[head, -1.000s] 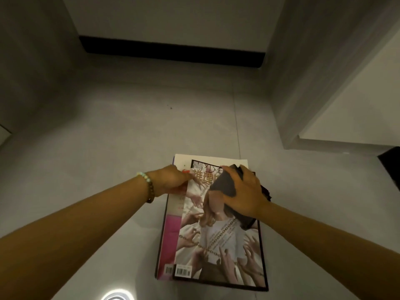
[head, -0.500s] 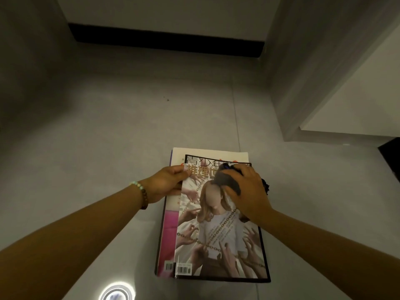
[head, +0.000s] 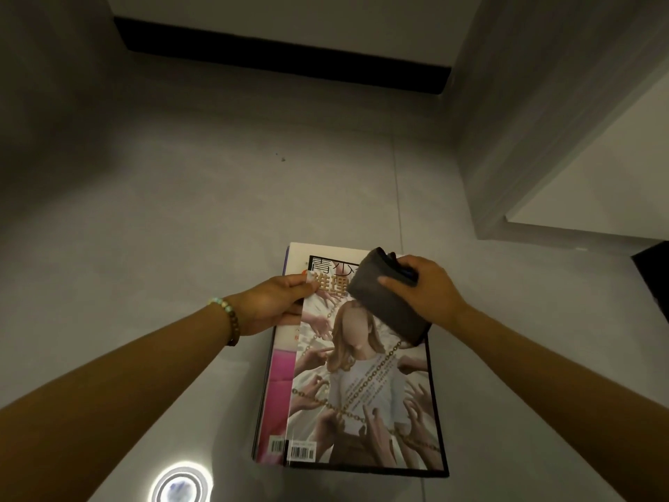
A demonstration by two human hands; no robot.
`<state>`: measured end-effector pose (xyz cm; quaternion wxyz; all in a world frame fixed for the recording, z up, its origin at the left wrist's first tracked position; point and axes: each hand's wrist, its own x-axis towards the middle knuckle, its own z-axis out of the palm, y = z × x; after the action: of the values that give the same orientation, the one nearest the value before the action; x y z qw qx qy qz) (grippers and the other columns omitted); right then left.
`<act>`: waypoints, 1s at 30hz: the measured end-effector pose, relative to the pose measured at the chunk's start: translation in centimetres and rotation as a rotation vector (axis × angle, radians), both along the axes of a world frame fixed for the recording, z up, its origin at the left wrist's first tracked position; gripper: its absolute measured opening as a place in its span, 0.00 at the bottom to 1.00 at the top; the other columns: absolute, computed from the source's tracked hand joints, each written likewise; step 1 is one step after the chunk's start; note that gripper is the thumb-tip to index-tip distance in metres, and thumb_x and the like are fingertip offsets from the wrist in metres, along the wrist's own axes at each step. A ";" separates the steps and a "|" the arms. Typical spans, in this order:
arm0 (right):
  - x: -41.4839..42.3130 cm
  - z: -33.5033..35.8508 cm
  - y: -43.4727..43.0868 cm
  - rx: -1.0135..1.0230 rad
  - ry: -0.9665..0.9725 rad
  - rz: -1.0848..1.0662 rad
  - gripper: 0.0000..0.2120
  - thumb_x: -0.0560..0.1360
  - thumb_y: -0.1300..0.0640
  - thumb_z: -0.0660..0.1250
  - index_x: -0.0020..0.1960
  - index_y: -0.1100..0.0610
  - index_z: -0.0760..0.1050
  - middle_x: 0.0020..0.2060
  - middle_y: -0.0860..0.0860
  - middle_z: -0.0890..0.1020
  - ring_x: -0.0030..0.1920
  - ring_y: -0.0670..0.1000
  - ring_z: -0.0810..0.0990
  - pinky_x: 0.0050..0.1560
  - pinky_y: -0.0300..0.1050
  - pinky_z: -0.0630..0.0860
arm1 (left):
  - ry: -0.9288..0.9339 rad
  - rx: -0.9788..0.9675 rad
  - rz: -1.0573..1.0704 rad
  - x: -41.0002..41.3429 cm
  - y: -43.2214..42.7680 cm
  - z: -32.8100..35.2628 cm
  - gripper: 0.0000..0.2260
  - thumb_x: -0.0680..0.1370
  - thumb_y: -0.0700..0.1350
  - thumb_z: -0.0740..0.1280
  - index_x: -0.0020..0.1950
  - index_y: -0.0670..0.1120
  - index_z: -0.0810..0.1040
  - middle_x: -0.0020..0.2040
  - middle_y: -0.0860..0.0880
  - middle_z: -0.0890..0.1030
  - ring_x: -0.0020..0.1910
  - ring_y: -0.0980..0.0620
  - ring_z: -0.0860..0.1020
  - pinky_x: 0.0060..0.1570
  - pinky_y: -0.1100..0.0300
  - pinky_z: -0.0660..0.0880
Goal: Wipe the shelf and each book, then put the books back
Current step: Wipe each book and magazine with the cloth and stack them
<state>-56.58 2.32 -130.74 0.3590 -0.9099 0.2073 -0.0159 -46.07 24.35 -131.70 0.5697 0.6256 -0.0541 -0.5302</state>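
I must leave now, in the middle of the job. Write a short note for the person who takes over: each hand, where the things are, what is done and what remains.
Left hand grips the top magazine at its upper left edge.
Right hand holds the cloth over the cover's upper right. I cannot tell if it touches.
The top magazine lies on a stack, with a pink one showing beneath, on the grey surface.
Done: I cannot tell which are wiped.
Left: wipe this cover and the rest, then return them to the shelf, which I cannot make out here.
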 end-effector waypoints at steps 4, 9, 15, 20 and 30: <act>0.4 3.7 0.0 0.051 -0.256 0.017 0.07 0.73 0.58 0.71 0.50 0.55 0.79 0.40 0.45 0.79 0.41 0.40 0.76 0.43 0.27 0.71 | -0.037 0.038 -0.002 -0.1 0.1 -0.1 0.12 0.81 0.47 0.59 0.59 0.44 0.76 0.52 0.46 0.82 0.47 0.50 0.82 0.50 0.59 0.79; -1.4 2.7 2.9 0.155 0.009 0.354 0.06 0.72 0.59 0.72 0.48 0.55 0.80 0.45 0.49 0.79 0.46 0.48 0.78 0.52 0.40 0.77 | -0.040 0.050 0.003 -0.1 0.0 0.2 0.16 0.81 0.51 0.57 0.61 0.43 0.76 0.55 0.42 0.82 0.47 0.49 0.82 0.47 0.61 0.80; -3.0 -1.3 3.7 0.084 -0.002 0.248 0.08 0.70 0.60 0.74 0.50 0.56 0.81 0.61 0.50 0.73 0.64 0.52 0.67 0.68 0.49 0.60 | -0.039 0.015 -0.013 -0.2 0.2 0.3 0.16 0.82 0.52 0.55 0.57 0.43 0.77 0.51 0.44 0.84 0.48 0.50 0.83 0.48 0.60 0.80; -1.8 0.0 4.4 0.345 -0.149 0.152 0.17 0.69 0.61 0.75 0.52 0.52 0.71 0.45 0.44 0.79 0.46 0.38 0.78 0.49 0.31 0.74 | -0.098 0.016 0.008 -0.5 0.1 0.2 0.16 0.82 0.51 0.55 0.60 0.43 0.75 0.53 0.43 0.82 0.49 0.49 0.82 0.47 0.60 0.80; 2.5 -1.0 4.1 0.344 -0.175 0.079 0.12 0.69 0.55 0.76 0.49 0.57 0.77 0.44 0.49 0.81 0.46 0.50 0.79 0.47 0.35 0.76 | -0.076 0.033 0.006 -0.3 0.0 0.6 0.21 0.80 0.61 0.49 0.64 0.53 0.73 0.57 0.45 0.81 0.54 0.47 0.81 0.48 0.58 0.79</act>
<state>-54.03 6.45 -131.72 0.5263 -0.8376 0.1393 -0.0452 -46.42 24.36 -131.11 0.5585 0.6547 -0.0649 -0.5053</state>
